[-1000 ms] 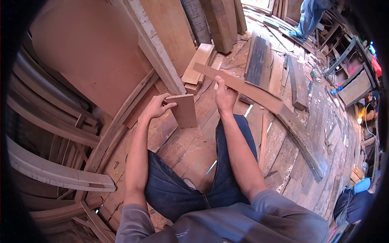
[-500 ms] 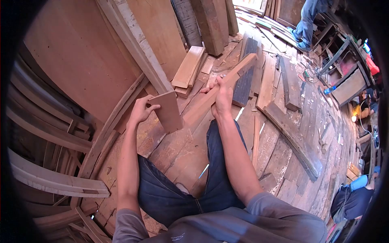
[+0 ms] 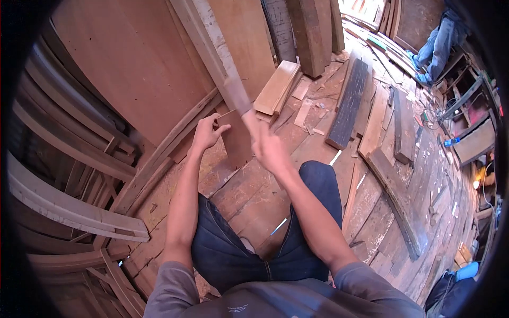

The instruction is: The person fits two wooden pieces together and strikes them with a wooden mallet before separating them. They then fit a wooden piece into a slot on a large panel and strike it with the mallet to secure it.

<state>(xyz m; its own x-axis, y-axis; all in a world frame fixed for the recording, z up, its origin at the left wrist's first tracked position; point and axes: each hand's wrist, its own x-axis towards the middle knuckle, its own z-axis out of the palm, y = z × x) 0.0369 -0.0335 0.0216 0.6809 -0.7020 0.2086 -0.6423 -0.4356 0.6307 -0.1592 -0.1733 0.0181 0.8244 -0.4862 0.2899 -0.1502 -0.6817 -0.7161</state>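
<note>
My left hand (image 3: 208, 132) is closed around the upper left edge of a small flat wooden board (image 3: 236, 143), which stands tilted over the floor between my knees and the leaning panels. My right hand (image 3: 271, 152), smeared by motion, is closed on a strip of wood (image 3: 253, 123). From my fist the strip runs up and to the left, close beside the board's upper right side. Its far end is blurred and overlaps the pale upright post (image 3: 209, 40) in this view.
A stack of planed boards (image 3: 278, 87) lies just beyond my hands. A dark beam (image 3: 348, 103) and a long brown timber (image 3: 395, 204) rest on the plank floor to the right. Curved wood pieces (image 3: 74, 212) crowd the left. A person in jeans (image 3: 439, 45) stands far back right.
My right hand has swung the wood strip from pointing up and right to pointing up and left, beside the board. My left hand keeps its hold. The whole view has shifted slightly.
</note>
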